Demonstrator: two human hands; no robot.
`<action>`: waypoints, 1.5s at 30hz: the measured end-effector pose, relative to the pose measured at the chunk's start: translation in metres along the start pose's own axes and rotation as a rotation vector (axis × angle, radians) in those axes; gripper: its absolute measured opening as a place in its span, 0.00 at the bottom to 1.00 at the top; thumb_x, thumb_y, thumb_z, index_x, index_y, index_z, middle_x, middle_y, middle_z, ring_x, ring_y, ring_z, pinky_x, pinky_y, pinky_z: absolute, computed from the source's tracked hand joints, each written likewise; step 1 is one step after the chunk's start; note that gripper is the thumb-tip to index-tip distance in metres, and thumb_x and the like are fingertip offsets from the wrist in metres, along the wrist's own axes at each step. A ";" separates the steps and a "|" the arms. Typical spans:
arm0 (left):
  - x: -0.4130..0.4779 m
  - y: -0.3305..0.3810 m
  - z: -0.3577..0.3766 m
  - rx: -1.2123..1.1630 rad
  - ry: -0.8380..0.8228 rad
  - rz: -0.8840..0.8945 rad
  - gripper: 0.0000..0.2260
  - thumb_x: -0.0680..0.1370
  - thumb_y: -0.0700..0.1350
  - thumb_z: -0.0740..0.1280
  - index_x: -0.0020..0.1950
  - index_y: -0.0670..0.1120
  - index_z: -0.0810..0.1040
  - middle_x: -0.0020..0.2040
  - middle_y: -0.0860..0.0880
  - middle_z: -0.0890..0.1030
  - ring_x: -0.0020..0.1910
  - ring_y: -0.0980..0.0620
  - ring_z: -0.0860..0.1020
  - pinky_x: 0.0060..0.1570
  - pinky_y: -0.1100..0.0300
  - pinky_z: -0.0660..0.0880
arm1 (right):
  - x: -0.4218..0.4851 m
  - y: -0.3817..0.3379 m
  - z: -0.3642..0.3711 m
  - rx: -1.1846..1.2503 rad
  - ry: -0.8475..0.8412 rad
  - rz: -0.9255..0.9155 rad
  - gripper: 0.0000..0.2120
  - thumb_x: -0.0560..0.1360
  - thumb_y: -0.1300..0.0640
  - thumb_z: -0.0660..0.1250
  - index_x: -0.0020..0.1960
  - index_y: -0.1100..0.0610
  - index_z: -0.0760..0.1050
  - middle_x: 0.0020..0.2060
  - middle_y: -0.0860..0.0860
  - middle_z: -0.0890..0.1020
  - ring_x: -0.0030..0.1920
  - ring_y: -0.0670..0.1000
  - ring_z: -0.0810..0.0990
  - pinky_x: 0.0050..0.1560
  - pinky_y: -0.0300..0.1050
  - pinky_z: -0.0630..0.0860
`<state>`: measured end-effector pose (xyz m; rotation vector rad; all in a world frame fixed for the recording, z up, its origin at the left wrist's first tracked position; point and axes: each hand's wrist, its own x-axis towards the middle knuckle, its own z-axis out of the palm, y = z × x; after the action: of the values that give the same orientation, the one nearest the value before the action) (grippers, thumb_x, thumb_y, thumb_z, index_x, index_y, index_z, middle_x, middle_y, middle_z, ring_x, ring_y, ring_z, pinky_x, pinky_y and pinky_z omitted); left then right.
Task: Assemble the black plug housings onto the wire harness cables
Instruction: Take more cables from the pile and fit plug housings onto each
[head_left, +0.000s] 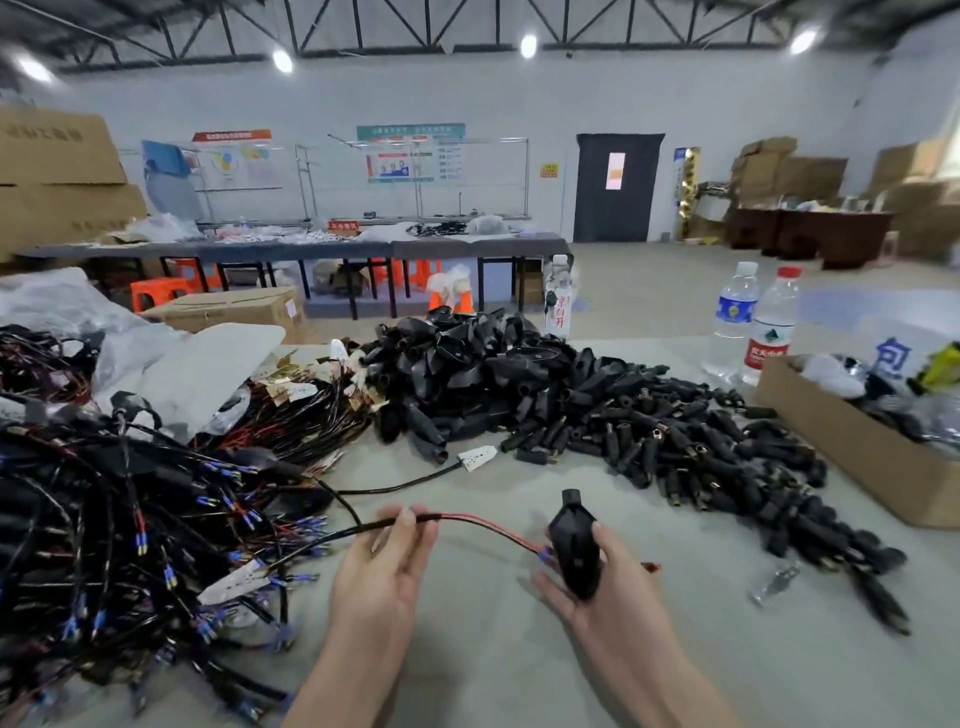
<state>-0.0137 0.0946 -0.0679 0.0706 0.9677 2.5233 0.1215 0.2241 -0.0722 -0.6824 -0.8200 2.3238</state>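
My left hand (384, 566) pinches a black harness cable (363, 529) just where its red and black wires (488, 527) come out of the sheath. The wires run right to a black plug housing (574, 545), which my right hand (602, 587) grips with thumb and fingers, narrow end up. A blue-tipped wire end meets the housing's left side, and a small reddish terminal (650, 566) shows to its right. A large pile of black plug housings (571, 405) covers the table's middle and right. A tangle of wire harness cables (130, 519) fills the left.
A cardboard box (852, 457) of parts stands at the right edge, with two water bottles (753, 322) behind it and a third bottle (558, 296) beyond the pile. Plastic bags (171, 374) lie at the back left. A small metal clip (776, 582) lies right of my hands.
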 end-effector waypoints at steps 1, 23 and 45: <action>0.001 0.002 -0.001 -0.010 -0.009 -0.006 0.04 0.78 0.34 0.64 0.47 0.40 0.76 0.38 0.45 0.84 0.42 0.53 0.85 0.43 0.61 0.82 | 0.001 0.000 0.001 0.022 0.011 0.005 0.15 0.84 0.54 0.56 0.63 0.60 0.75 0.42 0.57 0.86 0.36 0.51 0.85 0.32 0.47 0.82; 0.000 -0.013 -0.003 0.450 0.002 0.207 0.09 0.79 0.41 0.69 0.49 0.35 0.80 0.40 0.39 0.85 0.43 0.45 0.86 0.41 0.64 0.81 | 0.001 -0.001 0.009 0.048 -0.144 0.001 0.18 0.80 0.67 0.58 0.69 0.63 0.69 0.51 0.67 0.81 0.39 0.57 0.86 0.36 0.47 0.82; -0.012 -0.026 0.002 0.719 -0.246 0.186 0.05 0.72 0.40 0.73 0.42 0.40 0.79 0.46 0.48 0.85 0.47 0.52 0.83 0.50 0.61 0.78 | -0.004 0.026 0.017 -0.078 -0.256 0.112 0.19 0.73 0.48 0.69 0.57 0.59 0.82 0.56 0.60 0.84 0.56 0.59 0.84 0.59 0.57 0.80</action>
<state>0.0070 0.1079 -0.0817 0.6909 1.7631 2.1141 0.1044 0.1982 -0.0769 -0.4796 -1.0134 2.5271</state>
